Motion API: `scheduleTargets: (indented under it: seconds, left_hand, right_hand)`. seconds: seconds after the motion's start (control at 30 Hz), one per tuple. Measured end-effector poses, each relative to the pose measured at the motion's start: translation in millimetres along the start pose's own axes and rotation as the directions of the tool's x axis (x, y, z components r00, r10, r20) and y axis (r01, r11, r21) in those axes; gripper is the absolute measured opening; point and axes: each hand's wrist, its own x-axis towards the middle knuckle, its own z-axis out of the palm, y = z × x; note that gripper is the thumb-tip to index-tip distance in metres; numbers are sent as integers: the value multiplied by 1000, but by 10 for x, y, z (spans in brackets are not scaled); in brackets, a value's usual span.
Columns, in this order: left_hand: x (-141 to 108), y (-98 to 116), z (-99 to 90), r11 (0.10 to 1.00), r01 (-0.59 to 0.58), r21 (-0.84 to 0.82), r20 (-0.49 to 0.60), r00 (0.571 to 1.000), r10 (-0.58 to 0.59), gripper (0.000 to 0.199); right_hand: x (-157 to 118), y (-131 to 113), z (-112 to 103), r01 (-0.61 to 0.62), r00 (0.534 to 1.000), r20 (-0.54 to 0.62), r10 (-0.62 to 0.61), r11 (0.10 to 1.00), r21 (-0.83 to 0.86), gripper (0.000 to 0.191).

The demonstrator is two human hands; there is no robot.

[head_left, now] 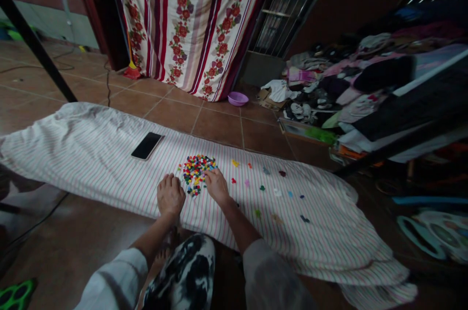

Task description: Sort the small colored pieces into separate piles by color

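A pile of tiny multicoloured plastic pieces (197, 167) lies on the striped cloth (106, 154). Against the pile's right edge, my right hand (217, 187) has its thumb and fingers pinched together; whatever they may hold is too small to make out. My left hand (171, 197) rests on the cloth at the pile's lower left, its fingers curled under and nothing visible in them. To the right are small single-colour groups: yellow (235, 163), pink (247, 183), dark green (262, 187), white (278, 192), lime green (258, 213), beige (277, 219) and several others.
A black-screened phone (147, 146) lies on the cloth left of the pile. Past the cloth are a tiled floor, a floral curtain (183, 22), a purple basin (238, 99) and a heap of clothes (329, 81). Dark bars (36, 42) rise at both sides.
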Motion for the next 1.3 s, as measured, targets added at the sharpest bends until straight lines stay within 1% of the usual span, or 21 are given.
scheduleTargets:
  seconds: [0.13, 0.27, 0.4, 0.53, 0.63, 0.7, 0.8, 0.87, 0.93, 0.97, 1.0, 1.03, 1.1, 1.17, 1.2, 1.23, 1.3]
  left_hand:
    - [-1, -6, 8, 1000, 2, -24, -9, 1000, -2, 21]
    - [0, -8, 7, 999, 6, -40, -12, 1000, -6, 21]
    - [6, -9, 10, 999, 20, -50, -4, 1000, -20, 21]
    - [9, -7, 14, 1000, 9, -24, 4, 1000, -8, 22]
    - [9, -5, 13, 1000, 6, -16, -2, 1000, -6, 21]
    - [9, -4, 11, 1000, 7, -18, -6, 1000, -8, 21]
    - [8, -6, 12, 1000, 2, -25, -11, 1000, -3, 20]
    - [5, -10, 15, 1000, -1, -29, -15, 1000, 0, 20]
    - [1, -15, 20, 1000, -1, -31, -17, 1000, 0, 20]
    - [-2, -18, 23, 999, 0, -32, -17, 1000, 0, 20]
    - [-5, -21, 26, 1000, 0, -31, -18, 1000, 0, 21]
    - [-8, -23, 28, 1000, 0, -30, -19, 1000, 0, 21]
    - [-11, -25, 30, 1000, -2, -24, -18, 1000, 2, 21]
    - [-10, -24, 27, 1000, -6, -17, -11, 1000, 6, 21]
    - [-9, -22, 23, 1000, -8, -13, -6, 1000, 8, 21]
    - [-8, -21, 19, 1000, -9, -8, -3, 1000, 9, 21]
    - [-5, -17, 10, 1000, -12, -1, -1, 1000, 12, 21]
  right_hand:
    - [96, -103, 15, -51, 998, 32, 52, 998, -34, 30]
    - [175, -195, -9, -100, 992, 68, 108, 989, -108, 27]
    - [268, -251, -34, -98, 987, 106, 117, 980, -174, 23]
    - [367, -273, -34, -104, 981, 134, 137, 968, -229, 22]
    - [395, -279, -35, -119, 978, 140, 153, 967, -225, 22]
    - [375, -268, -40, -112, 983, 125, 137, 975, -190, 20]
    - [303, -219, -39, -95, 994, 49, 99, 992, -80, 16]
    - [250, -174, -22, -99, 995, -18, 100, 994, 50, 13]
    - [207, -139, 9, -114, 988, -76, 138, 959, 260, 9]
    - [191, -130, 27, -125, 981, -89, 172, 911, 393, 7]
    - [176, -130, 44, -137, 974, -83, 213, 835, 534, 8]
    - [161, -139, 58, -153, 965, -58, 255, 728, 668, 12]
    - [123, -180, 67, -186, 948, 35, 315, 463, 867, 23]
    - [70, -239, 42, -200, 936, 123, 330, 209, 957, 31]
    - [39, -269, 16, -198, 933, 155, 325, 102, 975, 34]
    - [6, -297, -18, -193, 933, 180, 313, 12, 981, 35]
    - [-57, -338, -100, -193, 933, 222, 284, -127, 973, 34]
